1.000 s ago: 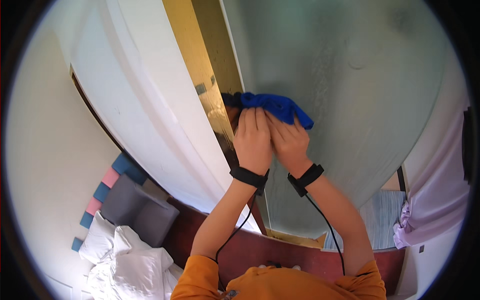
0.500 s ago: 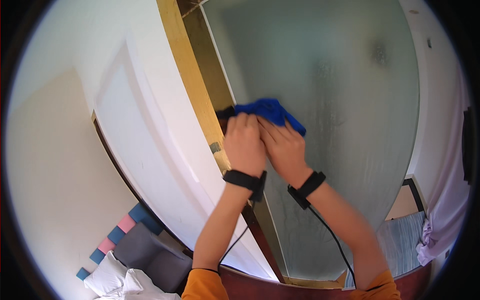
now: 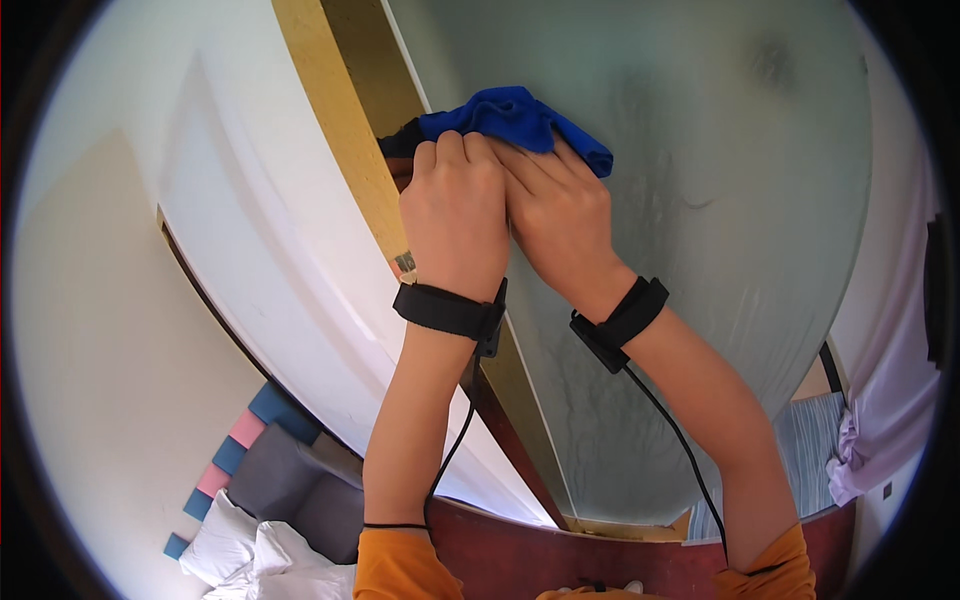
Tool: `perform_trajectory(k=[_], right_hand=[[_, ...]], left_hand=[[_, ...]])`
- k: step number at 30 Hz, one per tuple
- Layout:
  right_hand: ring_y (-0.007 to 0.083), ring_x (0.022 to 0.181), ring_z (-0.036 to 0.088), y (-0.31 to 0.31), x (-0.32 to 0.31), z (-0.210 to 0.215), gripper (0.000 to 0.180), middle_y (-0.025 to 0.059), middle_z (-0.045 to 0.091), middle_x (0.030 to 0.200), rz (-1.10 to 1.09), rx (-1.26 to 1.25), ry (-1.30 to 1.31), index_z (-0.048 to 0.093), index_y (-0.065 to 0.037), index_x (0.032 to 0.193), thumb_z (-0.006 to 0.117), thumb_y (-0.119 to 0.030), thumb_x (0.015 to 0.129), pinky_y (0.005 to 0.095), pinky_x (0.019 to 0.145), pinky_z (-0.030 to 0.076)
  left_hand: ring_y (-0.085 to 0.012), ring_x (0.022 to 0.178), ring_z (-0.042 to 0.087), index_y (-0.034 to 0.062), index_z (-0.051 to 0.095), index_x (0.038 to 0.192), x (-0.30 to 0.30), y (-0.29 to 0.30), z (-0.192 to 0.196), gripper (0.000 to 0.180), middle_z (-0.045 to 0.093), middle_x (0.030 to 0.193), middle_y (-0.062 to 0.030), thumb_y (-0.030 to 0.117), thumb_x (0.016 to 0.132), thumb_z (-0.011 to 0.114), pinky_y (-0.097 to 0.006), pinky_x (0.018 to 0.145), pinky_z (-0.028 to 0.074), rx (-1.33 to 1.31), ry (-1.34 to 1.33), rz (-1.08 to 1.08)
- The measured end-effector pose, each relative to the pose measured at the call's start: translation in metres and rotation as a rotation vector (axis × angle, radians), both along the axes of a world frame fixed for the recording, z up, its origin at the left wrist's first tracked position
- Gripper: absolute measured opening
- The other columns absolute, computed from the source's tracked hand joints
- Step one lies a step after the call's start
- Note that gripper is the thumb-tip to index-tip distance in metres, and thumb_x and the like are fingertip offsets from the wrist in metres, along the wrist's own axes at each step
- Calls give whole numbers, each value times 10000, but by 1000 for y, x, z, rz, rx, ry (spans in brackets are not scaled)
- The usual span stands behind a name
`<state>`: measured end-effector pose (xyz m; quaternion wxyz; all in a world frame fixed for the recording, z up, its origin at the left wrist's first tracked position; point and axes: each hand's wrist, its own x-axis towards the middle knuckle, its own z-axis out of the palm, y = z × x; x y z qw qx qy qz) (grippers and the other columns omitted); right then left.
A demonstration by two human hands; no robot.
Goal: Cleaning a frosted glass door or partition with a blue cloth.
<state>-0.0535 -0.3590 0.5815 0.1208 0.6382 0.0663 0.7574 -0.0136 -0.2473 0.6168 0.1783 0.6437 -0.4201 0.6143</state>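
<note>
Both my hands are raised side by side against a tall frosted glass panel [image 3: 700, 330], near its left edge. A crumpled blue cloth [image 3: 505, 112] lies against the glass at my fingertips. My left hand [image 3: 457, 205] has its fingers bent over the cloth's lower edge, and the fingertips are hidden. Pressed up against it, my right hand [image 3: 560, 215] has its fingers closed together on the cloth, their tips under its fold. A dark patch left of the cloth may be its reflection or another part; I cannot tell.
A gold-coloured frame [image 3: 345, 130] runs along the panel beside a white wall [image 3: 270, 200]. Below left are a grey armchair [image 3: 290, 480] and white pillows [image 3: 220, 540]. A pale purple curtain [image 3: 880, 400] hangs at right. Cables trail from black straps on both wrists.
My hands and the blue cloth have moved up the glass together, staying close to its left edge. The view has shifted slightly too.
</note>
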Motion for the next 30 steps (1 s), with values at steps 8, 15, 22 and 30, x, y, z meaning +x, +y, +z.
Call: perform_trajectory(k=[8, 15, 22, 30], right_hand=[[214, 1076, 701, 4, 6, -58, 252, 61, 754, 1130, 83, 106, 13, 764, -22, 1032, 687, -73, 797, 428, 1067, 514], [234, 1049, 719, 4, -6, -133, 271, 71, 766, 1119, 92, 217, 125, 770, -18, 1057, 696, -93, 807, 430, 1021, 545], [225, 1067, 719, -2, -17, -214, 266, 68, 770, 1123, 41, 254, 322, 777, -31, 1064, 697, -111, 823, 417, 1035, 531], [218, 1097, 711, -2, -23, -271, 251, 69, 768, 1135, 60, 248, 389, 785, -40, 1046, 704, -112, 820, 408, 1048, 511]], left_hand=[[-326, 918, 622, 10, 595, 919, -3, -9, -60, 194, 620, 943, -121, -33, 740, 658, -401, 725, 544, -3, 23, 105], [-326, 979, 633, -57, 636, 1066, -17, -10, -126, 312, 608, 998, -152, 0, 760, 644, -367, 779, 576, 92, 112, 107], [-302, 929, 620, -33, 610, 953, -19, -8, -186, 224, 553, 924, -133, 6, 737, 651, -333, 680, 583, 202, 182, 109], [-296, 920, 615, -18, 623, 981, -22, 3, -237, 243, 556, 939, -124, 30, 746, 662, -339, 655, 584, 289, 315, 70]])
